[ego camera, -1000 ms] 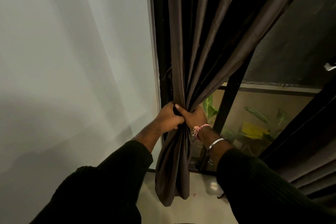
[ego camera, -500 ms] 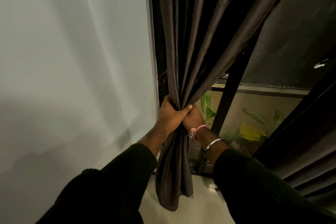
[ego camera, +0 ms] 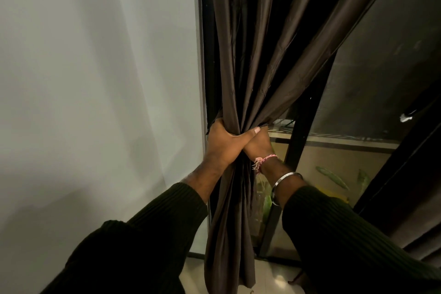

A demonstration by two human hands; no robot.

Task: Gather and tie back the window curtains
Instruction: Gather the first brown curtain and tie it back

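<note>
A pale grey wall [ego camera: 95,79] is seen at the left, with a dark-framed window [ego camera: 298,150] beside it. The dark brown curtain [ego camera: 257,43] is bunched into one bundle at the window's left edge, its tail hanging to the floor. The bundle is gripped by the left hand [ego camera: 224,143], thumb wrapped across the front, and by the right hand [ego camera: 259,144], fingers curled behind. A steel bangle [ego camera: 282,184] and a pink thread bracelet [ego camera: 265,160] are worn on the right wrist.
</note>
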